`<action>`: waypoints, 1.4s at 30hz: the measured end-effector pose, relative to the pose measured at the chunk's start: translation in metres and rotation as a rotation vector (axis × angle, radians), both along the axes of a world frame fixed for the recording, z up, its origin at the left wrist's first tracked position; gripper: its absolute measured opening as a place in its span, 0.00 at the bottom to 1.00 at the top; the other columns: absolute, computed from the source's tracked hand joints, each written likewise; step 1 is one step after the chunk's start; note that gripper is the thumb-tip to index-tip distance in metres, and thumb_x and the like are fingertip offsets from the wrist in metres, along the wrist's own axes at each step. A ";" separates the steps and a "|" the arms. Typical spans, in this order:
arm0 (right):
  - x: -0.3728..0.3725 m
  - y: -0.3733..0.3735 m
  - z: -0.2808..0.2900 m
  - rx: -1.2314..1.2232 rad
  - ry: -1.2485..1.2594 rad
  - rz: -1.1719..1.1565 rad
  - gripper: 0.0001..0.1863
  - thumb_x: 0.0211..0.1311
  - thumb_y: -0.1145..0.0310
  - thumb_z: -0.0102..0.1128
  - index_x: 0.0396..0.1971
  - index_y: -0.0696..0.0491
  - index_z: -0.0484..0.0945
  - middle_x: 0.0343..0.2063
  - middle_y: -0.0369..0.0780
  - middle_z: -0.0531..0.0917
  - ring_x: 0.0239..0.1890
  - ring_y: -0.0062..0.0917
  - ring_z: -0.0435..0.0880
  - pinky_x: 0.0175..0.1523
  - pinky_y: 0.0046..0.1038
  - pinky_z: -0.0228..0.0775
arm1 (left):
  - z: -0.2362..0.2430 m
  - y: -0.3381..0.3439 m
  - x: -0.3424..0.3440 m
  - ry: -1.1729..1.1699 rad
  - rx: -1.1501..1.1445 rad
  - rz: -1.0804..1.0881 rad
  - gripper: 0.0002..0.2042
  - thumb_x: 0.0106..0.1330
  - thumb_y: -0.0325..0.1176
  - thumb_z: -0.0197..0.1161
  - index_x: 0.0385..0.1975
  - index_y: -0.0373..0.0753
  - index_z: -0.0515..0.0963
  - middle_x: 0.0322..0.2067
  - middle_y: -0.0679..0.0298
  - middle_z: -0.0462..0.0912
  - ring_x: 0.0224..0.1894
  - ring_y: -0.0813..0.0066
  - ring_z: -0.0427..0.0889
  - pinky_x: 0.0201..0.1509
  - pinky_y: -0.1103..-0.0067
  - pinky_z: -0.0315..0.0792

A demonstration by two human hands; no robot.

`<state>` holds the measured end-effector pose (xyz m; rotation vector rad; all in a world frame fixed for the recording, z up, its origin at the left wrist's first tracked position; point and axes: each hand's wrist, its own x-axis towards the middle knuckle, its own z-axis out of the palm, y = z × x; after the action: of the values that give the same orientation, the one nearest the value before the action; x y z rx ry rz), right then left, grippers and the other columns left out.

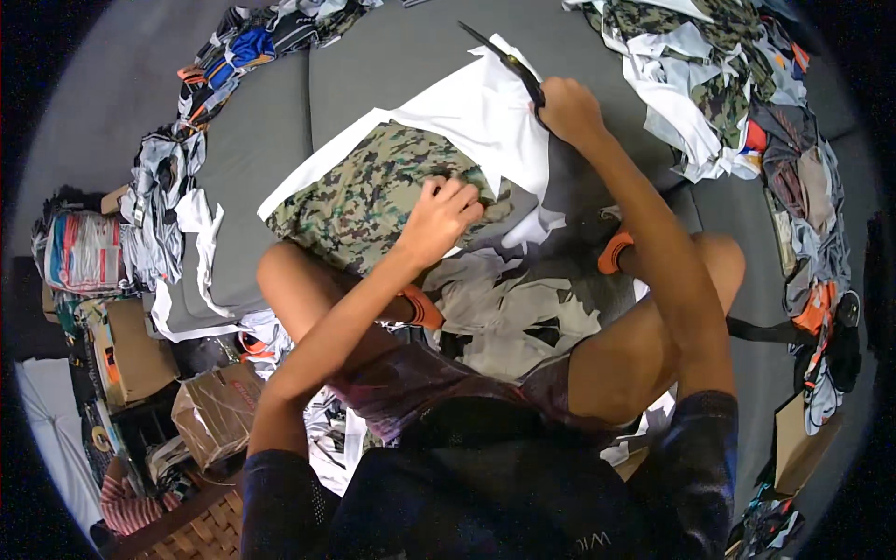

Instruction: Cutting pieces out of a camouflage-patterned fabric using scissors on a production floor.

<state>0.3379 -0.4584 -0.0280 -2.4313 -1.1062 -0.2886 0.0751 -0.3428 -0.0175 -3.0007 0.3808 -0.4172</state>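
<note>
I sit cross-legged on a grey cushioned surface (373,75). A camouflage-print fabric piece (373,191) with a white backing (485,117) lies spread over my knees. My left hand (439,217) presses down on the camouflage cloth, fingers curled on it. My right hand (567,110) grips black scissors (509,61), whose blades point up and to the left over the white edge of the cloth. More grey and white printed cloth (509,308) lies bunched in my lap.
Heaps of cut fabric scraps (700,84) lie at the upper right, and another heap (247,47) lies at the upper left. White strips (191,243) hang off the left edge. Cardboard boxes (215,411) and a wrapped bundle (79,252) sit lower left.
</note>
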 end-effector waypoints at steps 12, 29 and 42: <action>0.002 -0.012 0.021 -0.118 0.245 -0.110 0.14 0.54 0.61 0.58 0.26 0.60 0.76 0.26 0.50 0.80 0.29 0.49 0.80 0.37 0.43 0.72 | 0.066 0.182 -0.062 0.175 -0.538 0.375 0.10 0.59 0.34 0.64 0.40 0.41 0.78 0.52 0.57 0.71 0.53 0.58 0.71 0.57 0.68 0.66; 0.045 0.044 0.028 -0.134 0.112 -0.123 0.19 0.55 0.55 0.57 0.32 0.59 0.79 0.30 0.51 0.83 0.36 0.46 0.82 0.41 0.42 0.72 | 0.104 0.284 -0.184 0.699 -0.738 0.882 0.11 0.58 0.35 0.65 0.26 0.33 0.75 0.23 0.66 0.74 0.25 0.78 0.69 0.30 0.82 0.64; 0.091 -0.067 0.054 0.077 0.538 -0.049 0.23 0.58 0.51 0.59 0.26 0.60 0.80 0.23 0.42 0.82 0.23 0.29 0.79 0.31 0.28 0.69 | 0.083 0.232 -0.095 0.211 -0.238 0.549 0.07 0.59 0.29 0.58 0.35 0.37 0.77 0.39 0.61 0.77 0.39 0.68 0.77 0.42 0.73 0.72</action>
<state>0.4285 -0.5254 0.0258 -2.2693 -0.7785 0.2911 -0.0202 -0.1112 0.0658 -3.1977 -0.5122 -0.0988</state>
